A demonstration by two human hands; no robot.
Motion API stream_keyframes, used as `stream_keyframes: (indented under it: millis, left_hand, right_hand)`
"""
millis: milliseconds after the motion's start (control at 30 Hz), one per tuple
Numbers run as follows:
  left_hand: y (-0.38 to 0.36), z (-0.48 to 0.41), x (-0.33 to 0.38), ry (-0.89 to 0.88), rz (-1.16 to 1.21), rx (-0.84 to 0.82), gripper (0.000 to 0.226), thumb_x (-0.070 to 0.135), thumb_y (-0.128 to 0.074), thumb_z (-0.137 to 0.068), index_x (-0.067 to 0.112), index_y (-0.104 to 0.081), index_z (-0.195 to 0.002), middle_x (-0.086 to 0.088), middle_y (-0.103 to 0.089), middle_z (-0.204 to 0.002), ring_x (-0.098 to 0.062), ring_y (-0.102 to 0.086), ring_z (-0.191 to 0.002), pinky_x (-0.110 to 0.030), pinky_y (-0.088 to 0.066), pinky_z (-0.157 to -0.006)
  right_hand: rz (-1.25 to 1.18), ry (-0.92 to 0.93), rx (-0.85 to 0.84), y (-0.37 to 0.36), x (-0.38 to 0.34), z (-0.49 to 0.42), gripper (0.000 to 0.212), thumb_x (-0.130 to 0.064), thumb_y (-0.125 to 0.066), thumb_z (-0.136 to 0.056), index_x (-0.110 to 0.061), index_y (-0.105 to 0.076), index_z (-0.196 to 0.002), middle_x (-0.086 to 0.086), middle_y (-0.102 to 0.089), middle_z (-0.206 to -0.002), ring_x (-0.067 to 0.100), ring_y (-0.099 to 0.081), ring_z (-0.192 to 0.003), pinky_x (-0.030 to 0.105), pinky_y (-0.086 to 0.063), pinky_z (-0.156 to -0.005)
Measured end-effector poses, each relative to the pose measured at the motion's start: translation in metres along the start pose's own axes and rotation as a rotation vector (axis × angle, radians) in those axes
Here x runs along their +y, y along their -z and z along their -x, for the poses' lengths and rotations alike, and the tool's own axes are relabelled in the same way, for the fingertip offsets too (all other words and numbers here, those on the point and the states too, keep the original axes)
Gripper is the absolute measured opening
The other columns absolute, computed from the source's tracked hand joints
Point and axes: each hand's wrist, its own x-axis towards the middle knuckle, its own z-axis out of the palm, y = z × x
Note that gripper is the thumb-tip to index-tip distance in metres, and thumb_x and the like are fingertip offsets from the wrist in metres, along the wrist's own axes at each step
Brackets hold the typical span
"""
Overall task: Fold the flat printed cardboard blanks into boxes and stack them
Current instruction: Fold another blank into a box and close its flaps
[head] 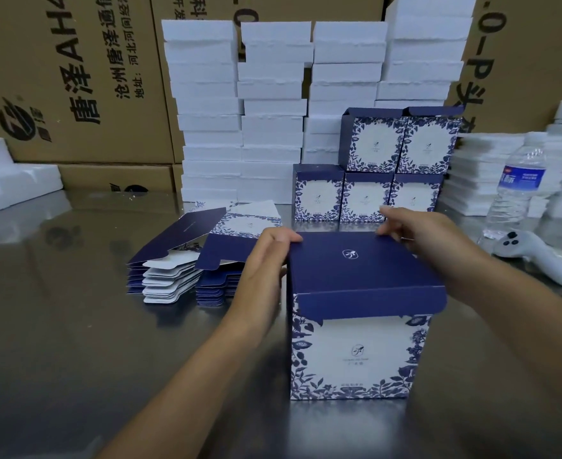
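Observation:
A blue-and-white floral box (pixel 356 352) stands upright on the steel table in front of me. Its dark blue lid lies folded over the top, and the front tuck flap hangs outside the front face. My left hand (pixel 266 260) holds the box's upper left edge, thumb on the lid's far left corner. My right hand (pixel 409 230) presses its fingertips on the lid's far right edge. A pile of flat printed blanks (pixel 187 260) lies to the left. Several finished boxes (pixel 382 173) are stacked in two rows behind.
Tall stacks of white foam boxes (pixel 240 111) rise at the back, in front of brown cartons (pixel 74 77). More white foam pieces (pixel 491 173), a water bottle (pixel 518 190) and a white controller (pixel 535 256) sit at the right. White foam (pixel 4 180) lies at the far left.

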Motion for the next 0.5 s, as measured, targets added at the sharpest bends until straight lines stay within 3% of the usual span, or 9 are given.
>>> stream_keyframes:
  millis: [100,167,300,367,500]
  left_hand:
    - [-0.001,-0.001,0.002,-0.014,-0.01,0.01,0.018,0.017,-0.048,-0.096,0.02,-0.054,-0.079,0.007,-0.055,-0.074,-0.004,-0.051,-0.066,-0.01,-0.042,-0.058]
    - [-0.001,-0.002,0.002,0.0,-0.003,0.01,0.02,0.014,-0.048,-0.096,0.02,-0.054,-0.078,0.007,-0.055,-0.073,-0.003,-0.051,-0.064,-0.01,-0.041,-0.056]
    - [-0.001,-0.003,0.004,0.021,0.001,0.017,0.02,0.009,-0.046,-0.095,0.021,-0.056,-0.082,0.007,-0.055,-0.078,-0.004,-0.052,-0.066,-0.011,-0.041,-0.057]
    - [-0.001,-0.004,0.005,0.029,-0.03,0.024,0.02,0.009,-0.045,-0.096,0.02,-0.056,-0.084,0.006,-0.056,-0.081,-0.002,-0.053,-0.065,-0.01,-0.042,-0.056]
    - [-0.001,-0.006,0.009,0.071,-0.085,0.04,0.019,0.007,-0.046,-0.095,0.02,-0.057,-0.086,0.004,-0.058,-0.083,0.001,-0.054,-0.057,-0.01,-0.042,-0.051]
  right_hand:
    - [0.006,0.041,0.036,-0.004,-0.007,-0.01,0.026,-0.031,-0.062,-0.087,-0.017,-0.065,-0.065,-0.006,-0.051,-0.058,0.008,-0.048,-0.055,0.017,-0.04,-0.053]
    - [0.071,0.092,0.038,-0.009,-0.013,-0.016,0.02,-0.031,-0.064,-0.085,-0.019,-0.069,-0.07,-0.005,-0.056,-0.066,0.009,-0.052,-0.062,0.022,-0.039,-0.061]
    - [0.293,0.17,-0.102,-0.022,-0.019,-0.02,0.02,-0.038,-0.068,-0.083,-0.021,-0.073,-0.074,-0.006,-0.067,-0.071,0.006,-0.061,-0.064,0.015,-0.047,-0.061]
    - [0.443,0.139,-0.19,-0.028,-0.018,-0.016,0.027,-0.045,-0.067,-0.082,-0.021,-0.075,-0.072,-0.007,-0.071,-0.067,0.005,-0.064,-0.058,0.01,-0.046,-0.051]
    - [0.427,0.116,-0.249,-0.03,-0.017,-0.011,0.03,-0.043,-0.068,-0.082,-0.019,-0.072,-0.065,-0.011,-0.068,-0.058,-0.001,-0.061,-0.049,0.009,-0.041,-0.043]
